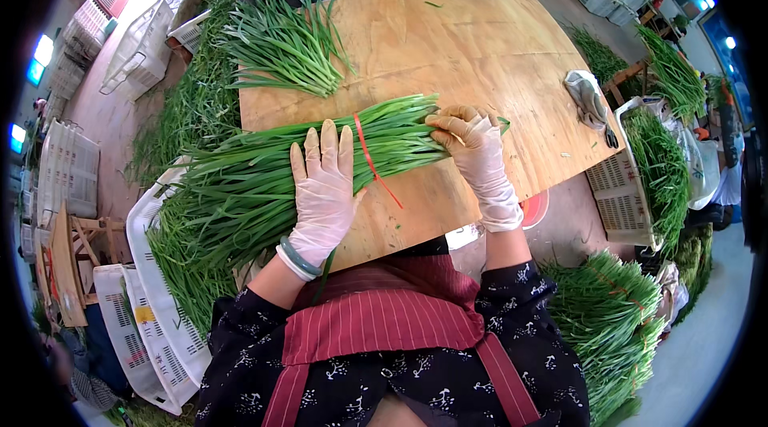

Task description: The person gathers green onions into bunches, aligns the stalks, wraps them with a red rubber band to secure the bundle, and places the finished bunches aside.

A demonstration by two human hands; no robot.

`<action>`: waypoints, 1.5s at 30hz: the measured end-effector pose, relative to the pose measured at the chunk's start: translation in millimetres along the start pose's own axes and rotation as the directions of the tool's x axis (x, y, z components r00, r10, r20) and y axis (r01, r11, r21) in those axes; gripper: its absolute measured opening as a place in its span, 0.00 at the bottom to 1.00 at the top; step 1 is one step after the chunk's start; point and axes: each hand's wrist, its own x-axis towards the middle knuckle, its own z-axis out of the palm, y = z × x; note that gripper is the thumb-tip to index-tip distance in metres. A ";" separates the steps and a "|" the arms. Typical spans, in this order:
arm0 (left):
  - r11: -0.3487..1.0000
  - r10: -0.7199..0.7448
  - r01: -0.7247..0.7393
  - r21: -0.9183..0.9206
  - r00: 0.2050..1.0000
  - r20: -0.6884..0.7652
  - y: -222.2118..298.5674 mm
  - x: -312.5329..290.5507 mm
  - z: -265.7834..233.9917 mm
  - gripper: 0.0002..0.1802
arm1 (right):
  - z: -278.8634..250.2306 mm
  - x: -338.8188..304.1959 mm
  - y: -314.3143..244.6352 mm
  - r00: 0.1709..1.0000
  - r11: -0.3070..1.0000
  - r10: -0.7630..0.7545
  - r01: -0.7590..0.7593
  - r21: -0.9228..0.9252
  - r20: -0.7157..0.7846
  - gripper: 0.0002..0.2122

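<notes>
A large bundle of garlic chives [256,179] lies across the wooden board, its leafy ends to the left and its stem ends to the right. A thin red tie [366,147] crosses it, with a loose tail pointing toward me. My gloved left hand [324,179] rests flat on the leaves left of the tie, fingers stretched out. At the stem ends my gloved right hand [472,143] has its fingers curled and pinched on the chives. Farther back, a smaller loose bunch of chives [292,47] lies on the board.
The wooden board [448,35] holds a grey cloth [588,99] and black-handled scissors [611,137] at its right edge. White crates [152,267] stand at left; another crate [620,199] with greens stands at right. Piled chives [604,323] lie at lower right, near a red basin [534,209].
</notes>
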 end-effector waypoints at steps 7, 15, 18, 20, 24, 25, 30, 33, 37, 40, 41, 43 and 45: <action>1.000 -0.012 0.012 -0.012 1.000 0.008 -2.5 -1.5 -0.9 0.54 | -18.5 -1.5 32.7 0.991 0.984 -0.068 0.047 -0.172 -0.115 0.04; 0.999 -0.029 0.028 -0.041 1.000 -0.011 0.2 -1.0 -1.1 0.54 | -75.5 -67.9 157.5 0.773 0.761 0.486 -0.604 -0.236 -0.409 0.04; 0.999 -0.010 0.010 -0.042 1.000 -0.017 4.2 -3.3 -2.6 0.53 | -34.4 -62.5 160.2 0.819 0.826 0.479 -0.542 -0.153 -0.315 0.08; 0.999 0.009 -0.010 -0.044 1.000 -0.014 7.2 -7.7 -4.7 0.53 | -17.5 -48.5 143.2 0.913 0.912 0.409 -0.408 -0.035 0.002 0.14; 0.994 0.019 -0.025 -0.110 0.999 -0.050 8.3 -19.2 -1.1 0.50 | 3.3 -64.3 83.7 0.970 0.932 0.175 -0.108 -0.345 0.168 0.16; 0.991 0.021 -0.029 -0.127 0.998 -0.065 8.8 -21.5 0.5 0.50 | -3.7 -71.2 69.4 0.969 0.946 0.157 -0.092 -0.311 0.190 0.16; 0.981 0.032 -0.050 -0.189 0.995 -0.097 5.4 -27.3 -0.5 0.48 | -20.8 -95.8 77.6 0.910 0.935 0.343 -0.353 0.004 0.235 0.10; 0.971 0.043 -0.071 -0.230 0.991 -0.123 5.2 -25.4 -3.7 0.48 | -35.1 -69.2 113.5 0.906 0.926 0.375 -0.357 -0.120 0.198 0.06; 0.964 0.007 -0.038 -0.262 0.993 -0.118 7.4 -26.9 -0.9 0.48 | -31.0 50.8 85.4 0.972 0.965 0.167 -0.126 -0.230 0.167 0.04; 0.963 -0.007 -0.033 -0.269 0.989 -0.145 3.2 -28.4 -1.2 0.47 | -13.4 143.5 -28.7 0.998 0.952 -0.051 0.036 0.304 0.041 0.10; 0.962 -0.028 -0.019 -0.274 0.986 -0.164 1.0 -29.8 2.9 0.47 | 2.8 153.9 -50.3 0.986 0.904 -0.162 0.159 0.396 -0.024 0.11; 0.968 0.008 -0.050 -0.245 0.986 -0.168 1.8 -25.8 -2.4 0.47 | 12.8 168.8 -75.1 0.918 0.851 -0.381 0.394 0.347 -0.108 0.13; 0.968 0.005 -0.041 -0.249 0.990 -0.143 -0.5 -26.6 -1.7 0.44 | 30.6 163.4 -98.3 0.840 0.806 -0.541 0.506 0.306 0.037 0.12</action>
